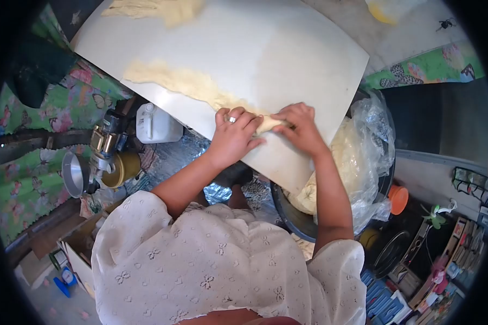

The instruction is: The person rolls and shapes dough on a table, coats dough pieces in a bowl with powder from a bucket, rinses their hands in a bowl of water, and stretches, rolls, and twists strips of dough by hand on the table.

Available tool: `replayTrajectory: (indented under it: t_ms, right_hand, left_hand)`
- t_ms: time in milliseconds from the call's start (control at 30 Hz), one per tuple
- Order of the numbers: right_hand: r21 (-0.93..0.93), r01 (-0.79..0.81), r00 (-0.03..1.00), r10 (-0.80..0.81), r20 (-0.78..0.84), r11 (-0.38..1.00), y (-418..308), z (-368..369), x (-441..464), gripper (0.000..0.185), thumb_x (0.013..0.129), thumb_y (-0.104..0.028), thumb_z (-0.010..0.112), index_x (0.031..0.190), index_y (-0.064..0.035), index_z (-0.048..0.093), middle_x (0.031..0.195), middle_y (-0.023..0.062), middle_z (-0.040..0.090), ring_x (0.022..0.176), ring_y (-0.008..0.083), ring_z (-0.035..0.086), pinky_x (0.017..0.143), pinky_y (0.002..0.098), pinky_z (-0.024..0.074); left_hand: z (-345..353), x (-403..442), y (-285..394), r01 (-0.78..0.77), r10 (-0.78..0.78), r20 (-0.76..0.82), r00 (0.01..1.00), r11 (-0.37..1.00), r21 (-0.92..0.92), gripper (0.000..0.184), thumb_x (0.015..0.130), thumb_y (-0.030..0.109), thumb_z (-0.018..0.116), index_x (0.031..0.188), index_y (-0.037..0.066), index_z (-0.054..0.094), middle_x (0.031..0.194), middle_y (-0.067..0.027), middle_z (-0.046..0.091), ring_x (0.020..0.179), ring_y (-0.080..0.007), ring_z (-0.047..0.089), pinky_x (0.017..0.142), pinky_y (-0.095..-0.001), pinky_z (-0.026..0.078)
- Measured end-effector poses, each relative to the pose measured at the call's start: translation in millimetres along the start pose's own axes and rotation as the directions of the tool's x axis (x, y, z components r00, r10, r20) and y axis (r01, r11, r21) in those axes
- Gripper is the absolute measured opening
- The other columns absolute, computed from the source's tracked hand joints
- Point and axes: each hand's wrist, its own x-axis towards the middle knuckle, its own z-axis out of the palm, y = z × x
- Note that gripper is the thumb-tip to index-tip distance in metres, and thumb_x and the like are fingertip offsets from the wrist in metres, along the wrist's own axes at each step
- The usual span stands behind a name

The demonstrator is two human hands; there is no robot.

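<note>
Green butterfly-print cloth (35,184) hangs far L, w/ a metal bowl (75,173) nr it & a yellow container (126,167) just R of the bowl. White jug (158,123) stands next, below the board's L edge.

White board (228,54) lies at an angle; far dough piece (152,8) is on it at the top. Dough strip (184,86), the piece being worked, runs diag. along the board's near edge, flat & wide at its L end, narrow & rounded btwn the hands.

L hand (235,134): part open, fingers bent over the strip, tips pressing it, thumb apart, pointing R. Ring (232,119) on one finger. Palm down, forearm coming up from lower L.

R hand (300,129): nearly closed, fingers & thumb round the strip's R end, small dark gap or item btwn them, can't tell which. Back of hand up, wrist bent so fingers point L; forearm up from lower R, passing over the tub's L part.

Dark tub (294,216) sits under the board's R corner, holding a dough mass (344,154) part covered by clear plastic (379,141). Orange container (398,199) is just R of the tub.
</note>
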Motion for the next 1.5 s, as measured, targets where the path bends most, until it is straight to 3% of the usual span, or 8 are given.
replayTrajectory:
  t_ms: [233,400,667,833,933,1133,1333,1500]
  right_hand:
    - [-0.44,-0.26,0.929,0.098,-0.358,0.859,-15,19,37,0.028,0.083,-0.02,0.058,0.11,-0.0133,0.059,0.114,0.0074,0.054,0.107,0.0247,0.045,0.092,0.0408,0.0299]
    - [-0.128,0.147,0.971,-0.167,-0.169,0.981,-34,28,21,0.034,0.079,-0.024,0.066,0.111,-0.0125,0.062,0.103,0.0054,0.06,0.099,0.0232,0.05,0.087,0.0358,0.0351]
    - [-0.178,0.004,1.0,-0.009,-0.027,0.984,-19,19,20,0.037,0.081,-0.027,0.064,0.114,-0.0135,0.06,0.099,0.0052,0.057,0.095,0.024,0.049,0.086,0.0345,0.0332]
    - [-0.461,-0.199,0.885,-0.044,-0.464,0.865,-26,39,49,0.026,0.086,-0.025,0.055,0.107,-0.0114,0.06,0.095,0.0055,0.056,0.093,0.0247,0.051,0.085,0.0363,0.0342]
    - [-0.365,0.195,0.97,-0.234,-0.063,0.91,-11,50,43,0.033,0.088,-0.02,0.052,0.119,-0.0102,0.055,0.112,0.0089,0.057,0.107,0.025,0.051,0.091,0.0419,0.0365]
    - [-0.217,0.135,0.967,-0.177,-0.185,0.967,-25,40,40,0.04,0.082,-0.029,0.063,0.12,-0.0152,0.06,0.104,0.0036,0.059,0.103,0.0212,0.051,0.089,0.0395,0.0366]
    - [-0.134,-0.033,0.996,0.044,0.08,0.99,-13,25,41,0.042,0.079,-0.037,0.066,0.116,-0.0167,0.063,0.101,0.0057,0.056,0.096,0.0239,0.049,0.087,0.0405,0.0342]
    - [-0.572,-0.195,0.931,-0.034,-0.364,0.797,-14,40,85,0.049,0.084,-0.041,0.057,0.122,-0.0111,0.056,0.131,0.0122,0.046,0.123,0.0335,0.037,0.098,0.0587,0.0229]
  left_hand:
    - [-2,14,-9,0.232,-0.222,-0.14,0.965,0.971,0.059,0.016,0.076,0.016,0.066,0.088,0.006,0.063,0.123,-0.0175,0.047,0.115,-0.0337,0.04,0.093,-0.0476,0.025]
    - [6,5,-19,0.001,0.004,-0.087,0.996,0.998,0.059,0.028,0.076,0.017,0.066,0.103,0.01,0.061,0.106,-0.0042,0.059,0.104,-0.0218,0.05,0.093,-0.045,0.028]
    - [-12,-10,-29,0.085,-0.08,0.087,0.993,0.995,-0.056,0.018,0.078,0.019,0.066,0.092,0.009,0.062,0.097,-0.005,0.06,0.102,-0.0232,0.05,0.092,-0.046,0.026]
    - [1,17,-28,0.213,-0.164,-0.401,0.901,0.974,0.08,0.015,0.079,0.015,0.06,0.094,0.01,0.062,0.09,-0.0072,0.061,0.102,-0.0243,0.052,0.091,-0.0473,0.026]
    - [11,5,-37,0.157,-0.131,-0.16,0.978,0.975,0.16,0.024,0.08,0.018,0.06,0.103,0.011,0.061,0.094,-0.0049,0.064,0.101,-0.023,0.055,0.092,-0.0472,0.027]
    - [-13,0,-34,0.187,-0.179,-0.065,0.982,0.968,0.167,0.045,0.076,0.034,0.068,0.118,0.02,0.062,0.143,-0.0063,0.037,0.13,-0.0296,0.031,0.1,-0.0507,0.021]
    - [-14,-19,-50,0.168,-0.162,-0.059,0.985,0.978,0.121,0.03,0.077,0.031,0.068,0.096,0.009,0.068,0.138,-0.0132,0.039,0.128,-0.0331,0.03,0.099,-0.0498,0.019]
    - [-4,26,-56,0.384,-0.301,-0.461,0.835,0.918,0.096,0.025,0.077,0.023,0.064,0.094,0.005,0.065,0.131,-0.0183,0.039,0.122,-0.0359,0.032,0.097,-0.0492,0.021]
